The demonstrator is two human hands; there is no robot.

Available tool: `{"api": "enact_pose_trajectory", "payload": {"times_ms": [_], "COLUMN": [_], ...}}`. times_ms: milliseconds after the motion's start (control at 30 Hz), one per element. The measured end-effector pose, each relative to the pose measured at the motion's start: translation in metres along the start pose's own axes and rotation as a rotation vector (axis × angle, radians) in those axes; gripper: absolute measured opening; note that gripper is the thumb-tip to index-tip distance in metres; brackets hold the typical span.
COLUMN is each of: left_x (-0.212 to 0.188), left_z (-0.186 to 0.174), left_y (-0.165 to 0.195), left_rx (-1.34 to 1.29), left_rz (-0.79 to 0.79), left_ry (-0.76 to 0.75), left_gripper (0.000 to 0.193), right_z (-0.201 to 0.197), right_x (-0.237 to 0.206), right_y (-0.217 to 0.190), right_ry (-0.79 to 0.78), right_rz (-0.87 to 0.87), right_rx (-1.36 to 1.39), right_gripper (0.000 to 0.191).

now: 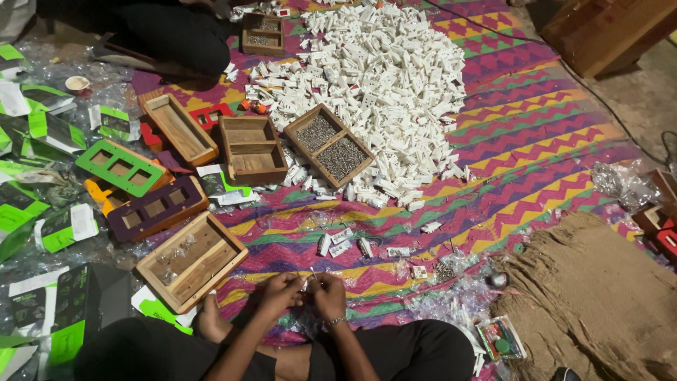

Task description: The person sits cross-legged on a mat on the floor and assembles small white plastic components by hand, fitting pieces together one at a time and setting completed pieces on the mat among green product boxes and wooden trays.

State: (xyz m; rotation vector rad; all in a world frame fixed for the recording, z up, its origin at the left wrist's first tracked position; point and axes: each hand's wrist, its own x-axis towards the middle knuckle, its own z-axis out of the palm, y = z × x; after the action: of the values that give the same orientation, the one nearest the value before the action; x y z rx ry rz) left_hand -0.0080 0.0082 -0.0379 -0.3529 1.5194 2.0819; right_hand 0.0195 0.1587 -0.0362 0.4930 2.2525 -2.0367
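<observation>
My left hand (281, 293) and my right hand (328, 295) meet just above my lap, fingers pinched together on a small pale part (308, 281) that is too tiny to identify. Both hands hover over a zigzag-patterned mat (536, 134). A few loose white plastic socket pieces (342, 243) lie on the mat just ahead of my hands. Farther ahead is a big heap of the same white pieces (381, 77). A wooden tray of small metal screws (329, 146) sits at the heap's near edge.
Empty wooden trays (252, 148) (192, 259) (178, 128) lie to the left, beside green (120, 167) and purple (156, 208) plastic frames and green-white packaging. Another person in black sits at the far left. Burlap (585, 296) covers the right; crumpled clear plastic bags (458, 293) lie near my knee.
</observation>
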Motion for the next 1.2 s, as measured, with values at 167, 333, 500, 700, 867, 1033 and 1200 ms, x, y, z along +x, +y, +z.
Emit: {"api": "enact_pose_trajectory", "payload": {"times_ms": [167, 333, 500, 700, 867, 1033, 1200], "left_x": [0.001, 0.001, 0.0, -0.012, -0.02, -0.014, -0.009], "left_z": [0.005, 0.009, 0.016, 0.03, 0.026, 0.015, 0.019], "left_y": [-0.006, -0.002, 0.001, -0.008, 0.002, 0.001, -0.007], "left_rx": [0.069, 0.156, 0.162, 0.235, 0.156, 0.038, 0.062], "left_rz": [0.147, 0.286, 0.24, 0.492, 0.298, 0.058, 0.266], "left_ry": [-0.026, -0.042, -0.042, -0.103, -0.114, -0.088, -0.176], "left_gripper": [0.025, 0.024, 0.013, 0.012, 0.029, 0.025, 0.023], "right_z": [0.0, -0.003, -0.007, -0.013, -0.005, 0.001, 0.0], "right_x": [0.002, 0.014, 0.03, 0.03, 0.013, 0.007, 0.018], "right_y": [0.008, 0.036, 0.056, 0.052, 0.029, 0.016, 0.028], "right_ry": [0.066, 0.071, 0.147, 0.144, 0.252, 0.207, 0.193], "right_rz": [0.122, 0.127, -0.003, 0.062, -0.139, -0.3, -0.108], "right_rx": [0.104, 0.158, -0.317, 0.287, -0.145, -0.286, 0.006], "right_gripper": [0.023, 0.021, 0.013, 0.024, 0.023, 0.018, 0.023]}}
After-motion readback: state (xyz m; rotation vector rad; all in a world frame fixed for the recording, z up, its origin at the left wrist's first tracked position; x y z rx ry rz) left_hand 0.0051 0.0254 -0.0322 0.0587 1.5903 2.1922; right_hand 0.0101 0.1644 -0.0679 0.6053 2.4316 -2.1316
